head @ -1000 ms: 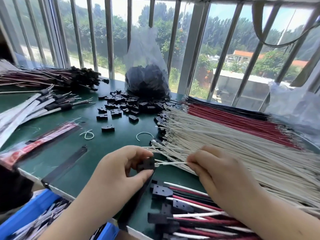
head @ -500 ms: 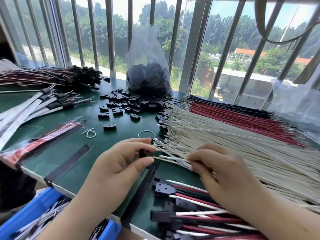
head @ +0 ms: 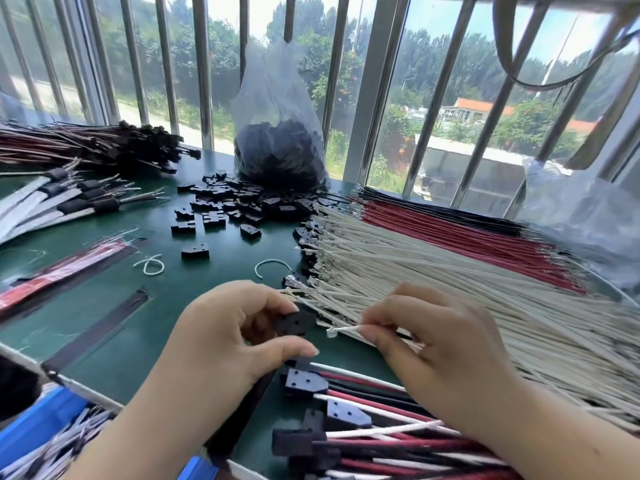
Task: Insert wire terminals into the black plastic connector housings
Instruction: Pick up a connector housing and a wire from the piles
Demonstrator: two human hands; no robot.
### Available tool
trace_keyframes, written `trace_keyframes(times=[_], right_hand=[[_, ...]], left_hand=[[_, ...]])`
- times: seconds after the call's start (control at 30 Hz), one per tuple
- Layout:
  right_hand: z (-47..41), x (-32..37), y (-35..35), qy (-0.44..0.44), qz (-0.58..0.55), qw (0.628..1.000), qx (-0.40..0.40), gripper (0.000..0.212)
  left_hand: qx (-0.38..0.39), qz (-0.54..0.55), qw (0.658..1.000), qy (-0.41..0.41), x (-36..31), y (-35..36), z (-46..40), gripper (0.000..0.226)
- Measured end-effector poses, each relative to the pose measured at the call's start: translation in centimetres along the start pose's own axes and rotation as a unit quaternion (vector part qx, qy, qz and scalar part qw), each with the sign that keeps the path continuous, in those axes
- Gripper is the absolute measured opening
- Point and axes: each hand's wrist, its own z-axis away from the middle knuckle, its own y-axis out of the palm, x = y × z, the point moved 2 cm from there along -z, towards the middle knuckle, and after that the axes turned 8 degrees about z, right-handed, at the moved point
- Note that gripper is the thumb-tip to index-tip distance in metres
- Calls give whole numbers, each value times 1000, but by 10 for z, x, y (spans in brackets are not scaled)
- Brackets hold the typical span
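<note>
My left hand pinches a black connector housing between thumb and fingers, just above the green table. My right hand pinches a white wire near its metal terminal, whose tip sits a short gap to the right of the housing. Behind my right hand lies a wide fan of white wires, with red wires and black wires beyond. Loose black housings are scattered further back.
A clear bag of black housings stands by the window bars. Finished harnesses with housings lie at the near edge. Bundled harnesses and flat sleeved cables fill the left. A blue bin sits below the table edge.
The housing has turned in my left hand, showing its flat face. My right hand has drawn a white wire out of the fan and brought its terminal near the housing.
</note>
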Motion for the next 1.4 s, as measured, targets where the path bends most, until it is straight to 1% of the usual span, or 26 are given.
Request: trace_keyframes(times=[0.07, 0.17, 0.23, 0.3, 0.5, 0.6, 0.7, 0.83, 0.97, 1.13, 1.2, 1.23, 1.3, 1.37, 1.4], right_hand=[[-1, 0, 1, -17, 2, 1000, 0, 1], [-1, 0, 2, -44, 9, 999, -3, 11], [-1, -1, 2, -54, -2, 998, -19, 12], [0, -2, 1, -62, -13, 997, -34, 13], [-1, -1, -1, -81, 3, 996, -32, 17], [-1, -2, -1, -88, 4, 996, -23, 19], [-1, -1, -1, -97, 16, 995, 4, 19], [-1, 0, -1, -102, 2, 994, 36, 22], [-3, 1, 0, -91, -6, 995, 44, 22], [0, 5, 1, -85, -51, 994, 42, 21], [0, 4, 1, -68, -65, 994, 49, 20], [-1, 2, 1, -55, -76, 994, 55, 20], [-1, -1, 3, -37, -94, 993, 67, 19], [0, -4, 5, -36, -96, 991, 81, 18], [1, -5, 6, -39, -90, 991, 88, 19]], left_hand=[[2, 13, 1000, 3, -1, 0, 1, 49], [10, 19, 1000, 2, -5, 3, 3, 45], [12, 40, 999, -8, -7, 4, 3, 45], [29, 63, 997, -22, -9, 6, 3, 47], [32, 107, 993, -46, -9, 7, 2, 48], [23, 111, 993, -36, -9, 5, 3, 47], [28, 101, 994, -11, -11, 5, 5, 45], [34, 74, 996, 18, -11, 7, 5, 41], [32, 49, 998, 17, -11, 13, 4, 39], [39, 94, 995, 1, -10, 25, 5, 42], [43, 116, 992, -5, -9, 24, 6, 44], [49, 109, 993, 1, -8, 22, 6, 43], [63, 58, 995, 44, -5, 19, 6, 37], [86, -30, 989, 118, -7, 17, 5, 33], [101, -73, 982, 145, -6, 17, 4, 39]])
